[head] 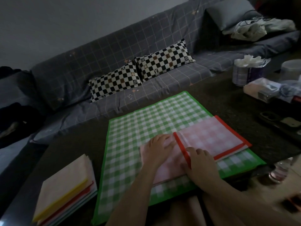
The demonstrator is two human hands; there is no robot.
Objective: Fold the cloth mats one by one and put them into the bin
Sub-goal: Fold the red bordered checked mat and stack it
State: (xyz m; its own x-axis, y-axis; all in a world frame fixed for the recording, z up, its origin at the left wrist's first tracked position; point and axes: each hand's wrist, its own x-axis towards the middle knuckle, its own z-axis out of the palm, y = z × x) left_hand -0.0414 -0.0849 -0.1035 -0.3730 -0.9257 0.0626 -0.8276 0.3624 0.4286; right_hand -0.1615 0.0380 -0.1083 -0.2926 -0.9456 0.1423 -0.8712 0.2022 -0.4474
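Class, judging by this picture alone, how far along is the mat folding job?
Done: a stack of folded mats lies at the table's left. In hand: the left hand and right hand press the partly folded red mat, which lies on the spread green mat. Left: finish red, fold green, and bin them; no bin is in view.

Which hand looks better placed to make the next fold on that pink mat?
Probably the right hand: its fingers sit at the red border of the pink mat, ready to lift it. The left hand lies flat on the cloth, better suited to holding it down.
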